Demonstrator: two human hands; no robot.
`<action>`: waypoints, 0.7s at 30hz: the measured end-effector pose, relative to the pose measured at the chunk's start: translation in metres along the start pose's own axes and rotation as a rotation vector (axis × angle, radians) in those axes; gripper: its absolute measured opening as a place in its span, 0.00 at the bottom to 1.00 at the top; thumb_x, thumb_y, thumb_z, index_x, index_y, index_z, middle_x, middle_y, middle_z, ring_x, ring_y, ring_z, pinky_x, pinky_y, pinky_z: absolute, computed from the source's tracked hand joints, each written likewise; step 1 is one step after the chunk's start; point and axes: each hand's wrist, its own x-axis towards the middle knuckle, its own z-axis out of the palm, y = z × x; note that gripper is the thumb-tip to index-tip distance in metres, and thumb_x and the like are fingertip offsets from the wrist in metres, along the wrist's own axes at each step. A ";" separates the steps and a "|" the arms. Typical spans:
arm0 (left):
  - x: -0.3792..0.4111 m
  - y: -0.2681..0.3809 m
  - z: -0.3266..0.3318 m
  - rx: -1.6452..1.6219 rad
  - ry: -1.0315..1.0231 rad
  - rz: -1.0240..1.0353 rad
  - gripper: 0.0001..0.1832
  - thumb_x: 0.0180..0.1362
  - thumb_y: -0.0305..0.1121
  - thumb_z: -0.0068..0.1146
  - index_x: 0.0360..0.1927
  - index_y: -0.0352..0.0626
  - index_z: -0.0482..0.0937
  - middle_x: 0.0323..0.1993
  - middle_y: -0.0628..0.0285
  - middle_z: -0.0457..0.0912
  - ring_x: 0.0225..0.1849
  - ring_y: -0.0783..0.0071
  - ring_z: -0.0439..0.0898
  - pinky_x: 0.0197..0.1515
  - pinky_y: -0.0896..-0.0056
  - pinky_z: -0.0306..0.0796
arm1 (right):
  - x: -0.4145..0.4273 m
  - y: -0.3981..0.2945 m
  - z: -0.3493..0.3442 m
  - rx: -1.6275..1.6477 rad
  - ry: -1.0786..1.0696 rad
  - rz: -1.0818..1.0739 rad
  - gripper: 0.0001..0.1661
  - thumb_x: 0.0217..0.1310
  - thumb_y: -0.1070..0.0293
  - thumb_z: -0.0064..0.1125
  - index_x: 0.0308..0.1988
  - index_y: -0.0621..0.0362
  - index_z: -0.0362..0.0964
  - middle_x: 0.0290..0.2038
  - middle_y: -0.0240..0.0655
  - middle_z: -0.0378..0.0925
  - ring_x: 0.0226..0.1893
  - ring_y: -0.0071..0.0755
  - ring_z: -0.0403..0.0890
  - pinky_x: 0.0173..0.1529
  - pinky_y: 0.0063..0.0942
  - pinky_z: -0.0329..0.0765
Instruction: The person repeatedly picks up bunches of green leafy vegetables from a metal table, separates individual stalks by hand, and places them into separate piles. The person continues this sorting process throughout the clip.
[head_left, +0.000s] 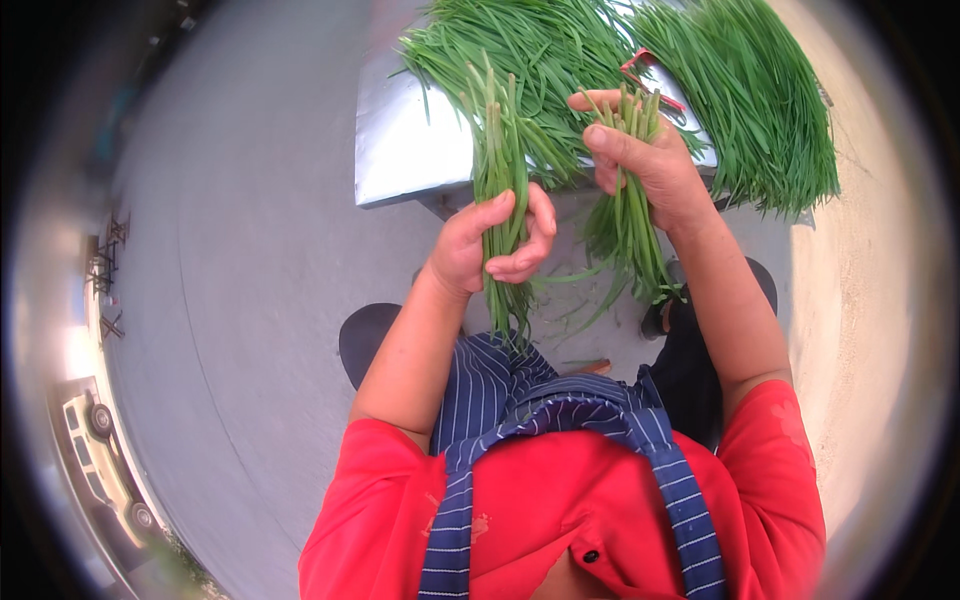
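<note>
My left hand (499, 236) is closed around a bunch of green Chinese chives (501, 161), its cut stem ends pointing up and away from me. A second bunch of chives (628, 217) hangs from my right hand (637, 154), with stem ends poking out above the thumb and leaves trailing down. My right index finger is stretched out to the left. The two bunches are apart, both held at the near edge of a metal-topped table (412, 150). A large loose heap of chives (540, 52) lies on that table beyond my hands.
Another chive pile (757, 97), laid more evenly, overhangs the table's right front. Between the piles lies a red-handled tool (637, 64), partly covered. Chive scraps (577, 307) litter the concrete floor (262, 225) below. A pale vehicle (101, 457) stands far left.
</note>
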 end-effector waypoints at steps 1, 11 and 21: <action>0.001 -0.001 0.000 -0.003 -0.022 -0.034 0.24 0.67 0.49 0.38 0.42 0.33 0.70 0.20 0.59 0.71 0.09 0.88 0.58 0.11 0.87 0.51 | -0.001 0.000 0.006 -0.064 -0.030 0.021 0.18 0.56 0.67 0.62 0.45 0.63 0.69 0.22 0.24 0.68 0.18 0.16 0.66 0.24 0.17 0.65; 0.004 -0.001 0.008 0.198 0.160 -0.115 0.35 0.66 0.62 0.27 0.55 0.36 0.64 0.22 0.57 0.73 0.08 0.89 0.57 0.11 0.88 0.49 | 0.001 0.005 -0.014 -0.206 0.029 0.013 0.13 0.56 0.63 0.64 0.37 0.59 0.75 0.22 0.23 0.70 0.20 0.14 0.67 0.23 0.17 0.61; 0.000 0.010 0.017 0.485 0.303 -0.130 0.30 0.64 0.56 0.41 0.56 0.40 0.65 0.21 0.63 0.71 0.11 0.89 0.57 0.14 0.88 0.50 | -0.005 -0.002 -0.028 -0.307 -0.080 0.012 0.10 0.57 0.63 0.63 0.31 0.58 0.73 0.18 0.22 0.68 0.18 0.15 0.66 0.23 0.18 0.62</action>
